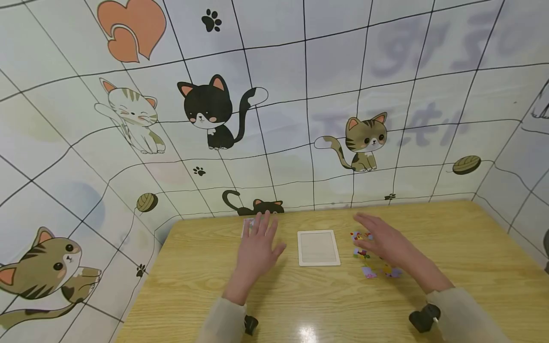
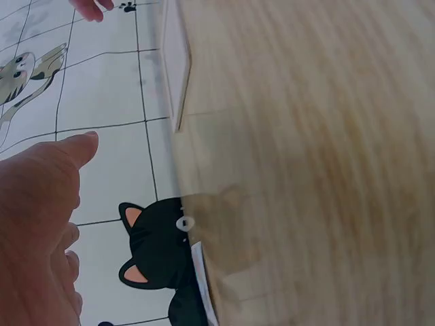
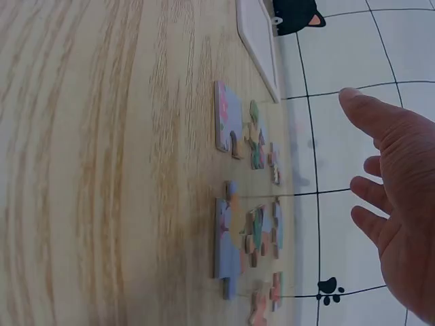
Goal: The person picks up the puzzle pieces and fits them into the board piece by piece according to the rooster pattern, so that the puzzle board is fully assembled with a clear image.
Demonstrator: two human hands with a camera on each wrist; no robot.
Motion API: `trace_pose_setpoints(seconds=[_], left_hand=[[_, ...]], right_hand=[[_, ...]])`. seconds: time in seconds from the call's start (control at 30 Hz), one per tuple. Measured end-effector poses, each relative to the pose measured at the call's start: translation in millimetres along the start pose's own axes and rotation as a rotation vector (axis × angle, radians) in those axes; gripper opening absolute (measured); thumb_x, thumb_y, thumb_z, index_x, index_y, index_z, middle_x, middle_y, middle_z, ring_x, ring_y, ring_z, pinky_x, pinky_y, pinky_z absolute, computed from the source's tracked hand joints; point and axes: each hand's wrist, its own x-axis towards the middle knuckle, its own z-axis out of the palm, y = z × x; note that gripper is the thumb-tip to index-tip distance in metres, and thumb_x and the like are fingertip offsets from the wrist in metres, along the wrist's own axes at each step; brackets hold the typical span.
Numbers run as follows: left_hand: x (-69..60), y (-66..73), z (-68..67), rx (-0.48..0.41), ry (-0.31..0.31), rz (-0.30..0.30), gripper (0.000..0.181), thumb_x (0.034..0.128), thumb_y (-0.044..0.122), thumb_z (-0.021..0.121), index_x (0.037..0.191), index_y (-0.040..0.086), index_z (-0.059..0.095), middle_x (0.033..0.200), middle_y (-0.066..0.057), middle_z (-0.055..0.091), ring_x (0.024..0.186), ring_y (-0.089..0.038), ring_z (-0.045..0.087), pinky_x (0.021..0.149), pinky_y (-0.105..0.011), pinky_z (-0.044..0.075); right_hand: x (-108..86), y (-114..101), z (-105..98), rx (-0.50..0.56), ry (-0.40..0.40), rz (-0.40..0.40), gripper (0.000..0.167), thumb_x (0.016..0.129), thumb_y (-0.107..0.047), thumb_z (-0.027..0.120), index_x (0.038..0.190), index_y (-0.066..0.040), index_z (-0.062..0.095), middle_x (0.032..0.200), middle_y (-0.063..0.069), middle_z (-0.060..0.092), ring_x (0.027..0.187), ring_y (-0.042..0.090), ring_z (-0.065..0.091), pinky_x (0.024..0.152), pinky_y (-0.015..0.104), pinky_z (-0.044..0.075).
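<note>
My left hand (image 1: 257, 250) hovers with its fingers spread, holding nothing, and partly covers a small picture card (image 1: 247, 227) near the back of the table. Over the loose jigsaw pieces (image 1: 367, 272) my right hand (image 1: 388, 240) is held up with fingers extended and nothing in them. Several of these colourful pieces (image 3: 229, 119) lie flat in the right wrist view; the hand is apart from them, and in the head view it hides some. A white square puzzle frame (image 1: 319, 265) lies between the hands, with a plain inside.
The light wooden table (image 1: 326, 305) meets a wall (image 1: 283, 119) covered in a cat-patterned, gridded sheet at its back edge. Dark wrist cameras (image 1: 424, 318) are strapped at the sleeves.
</note>
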Motion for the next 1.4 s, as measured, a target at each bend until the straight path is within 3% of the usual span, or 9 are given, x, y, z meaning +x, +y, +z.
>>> trace_pose_setpoints(seconds=[0.3,0.47,0.67,0.9,1.07,1.4], left_hand=[[-2.7,13.8,13.0,-0.102,-0.139,0.042,0.075,0.1007,0.055,0.058,0.159,0.012,0.04,0.165,-0.015,0.03,0.153,-0.037,0.024,0.121,-0.056,0.021],[-4.7,17.3,26.2,-0.123,-0.17,0.053,0.074,0.1006,0.056,0.057,0.159,0.013,0.04,0.166,-0.014,0.03,0.152,-0.036,0.025,0.12,-0.057,0.024],[-5.7,23.0,40.7,-0.173,-0.206,0.064,0.076,0.099,0.058,0.058,0.158,0.012,0.042,0.165,-0.014,0.031,0.152,-0.036,0.026,0.119,-0.058,0.025],[-6.1,26.4,43.3,-0.371,-0.285,0.075,0.076,0.1004,0.053,0.059,0.16,0.011,0.038,0.166,-0.015,0.028,0.153,-0.038,0.023,0.12,-0.059,0.02],[-4.1,25.2,46.1,-0.451,-0.311,0.075,0.074,0.102,0.051,0.057,0.161,0.013,0.035,0.167,-0.013,0.027,0.154,-0.036,0.021,0.121,-0.058,0.017],[-0.3,24.3,46.8,-0.468,-0.339,0.067,0.073,0.1016,0.048,0.06,0.16,0.011,0.036,0.166,-0.014,0.028,0.153,-0.038,0.021,0.121,-0.06,0.015]], right_hand=[[8.9,11.8,12.4,0.167,0.001,0.062,0.054,0.096,-0.017,0.074,0.139,0.008,0.056,0.141,0.031,0.054,0.13,0.053,0.048,0.101,0.065,0.043],[10.4,23.2,15.9,0.243,-0.016,0.1,0.055,0.096,-0.017,0.074,0.142,0.007,0.054,0.145,0.03,0.051,0.134,0.053,0.044,0.101,0.066,0.042],[9.8,34.4,17.6,0.255,-0.008,0.097,0.054,0.095,-0.014,0.076,0.138,0.01,0.056,0.144,0.031,0.052,0.132,0.054,0.046,0.102,0.066,0.041],[12.7,37.7,17.9,0.241,-0.057,0.079,0.046,0.096,-0.012,0.073,0.132,0.012,0.061,0.135,0.032,0.059,0.122,0.049,0.057,0.099,0.061,0.047],[14.6,43.7,19.4,0.249,-0.059,0.076,0.046,0.094,-0.012,0.075,0.132,0.011,0.062,0.131,0.029,0.062,0.118,0.046,0.06,0.095,0.059,0.05],[20.3,58.2,23.3,0.41,-0.096,0.12,0.052,0.094,-0.015,0.077,0.136,0.009,0.059,0.135,0.027,0.06,0.122,0.044,0.058,0.097,0.052,0.051]])
